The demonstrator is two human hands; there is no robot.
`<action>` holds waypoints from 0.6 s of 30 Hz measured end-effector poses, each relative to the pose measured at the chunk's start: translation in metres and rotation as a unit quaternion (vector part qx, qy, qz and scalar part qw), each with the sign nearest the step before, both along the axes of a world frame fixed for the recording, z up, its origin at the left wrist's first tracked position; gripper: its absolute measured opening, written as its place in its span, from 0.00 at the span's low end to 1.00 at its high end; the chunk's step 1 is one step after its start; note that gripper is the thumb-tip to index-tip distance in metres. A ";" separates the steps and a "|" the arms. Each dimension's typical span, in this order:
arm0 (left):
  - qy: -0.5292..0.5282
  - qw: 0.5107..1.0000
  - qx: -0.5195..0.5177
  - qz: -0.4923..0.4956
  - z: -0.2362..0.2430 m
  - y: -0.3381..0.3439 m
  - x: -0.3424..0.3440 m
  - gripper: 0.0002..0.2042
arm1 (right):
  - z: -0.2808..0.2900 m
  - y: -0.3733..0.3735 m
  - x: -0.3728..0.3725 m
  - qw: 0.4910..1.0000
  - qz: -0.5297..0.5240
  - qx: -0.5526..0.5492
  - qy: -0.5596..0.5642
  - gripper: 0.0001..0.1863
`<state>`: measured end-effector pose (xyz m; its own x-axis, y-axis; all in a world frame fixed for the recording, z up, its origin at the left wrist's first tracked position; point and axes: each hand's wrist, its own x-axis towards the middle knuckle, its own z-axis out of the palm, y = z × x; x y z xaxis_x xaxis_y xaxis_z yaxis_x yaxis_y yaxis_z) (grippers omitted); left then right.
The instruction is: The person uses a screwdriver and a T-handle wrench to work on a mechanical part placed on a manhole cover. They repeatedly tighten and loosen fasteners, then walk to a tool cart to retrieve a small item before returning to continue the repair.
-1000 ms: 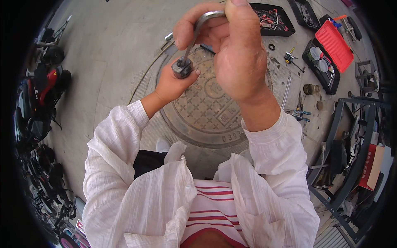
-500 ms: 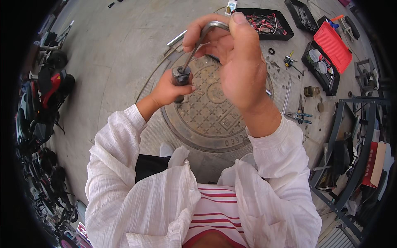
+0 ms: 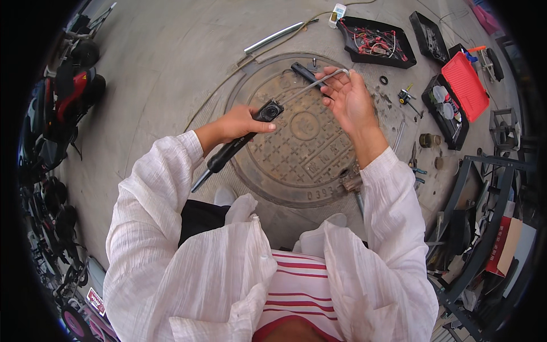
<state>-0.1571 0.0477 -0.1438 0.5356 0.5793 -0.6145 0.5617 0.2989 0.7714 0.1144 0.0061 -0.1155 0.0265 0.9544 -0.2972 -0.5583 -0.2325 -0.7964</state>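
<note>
My left hand [image 3: 244, 123] is closed round a black cylindrical tube [image 3: 228, 155], held diagonally, its silver end [image 3: 199, 181] toward the lower left and its capped end [image 3: 269, 112] upper right. My right hand [image 3: 352, 105] pinches the bend of a long L-shaped metal key [image 3: 310, 86], whose straight part reaches down to the capped end; whether it sits inside, I cannot tell. Beneath both hands lies a round patterned manhole cover [image 3: 296, 165]. On it, a black bar-like tool [image 3: 302, 71] rests behind my right fingers.
Black trays of cables [image 3: 373, 43] and tools [image 3: 430, 40] lie upper right, beside a red-lidded toolbox [image 3: 461, 85]. A dark metal frame [image 3: 467, 182] stands at the right, scooters [image 3: 74, 108] along the left. A silver tube [image 3: 273, 37] lies beyond the cover; small parts [image 3: 429, 139] are scattered rightward.
The black tube has tilted from near end-on to diagonal, exposing its length. My right hand, with the key, has moved lower in view and away from my head, its fingers loosening.
</note>
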 end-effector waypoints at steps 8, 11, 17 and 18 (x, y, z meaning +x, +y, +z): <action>-0.101 0.993 0.030 -0.048 -0.071 -0.012 -0.010 0.18 | -0.060 -0.038 0.006 0.997 0.012 -0.071 -0.039 0.25; -0.070 0.990 0.071 -0.102 -0.105 -0.009 -0.017 0.18 | -0.075 -0.056 0.009 0.992 0.027 -0.102 -0.074 0.25; 0.048 0.933 0.262 -0.242 -0.128 -0.020 -0.002 0.24 | -0.117 -0.103 0.032 0.938 0.107 -0.161 -0.286 0.24; 0.067 0.928 0.270 -0.250 -0.132 -0.022 0.002 0.24 | -0.126 -0.111 0.036 0.927 0.127 -0.132 -0.326 0.24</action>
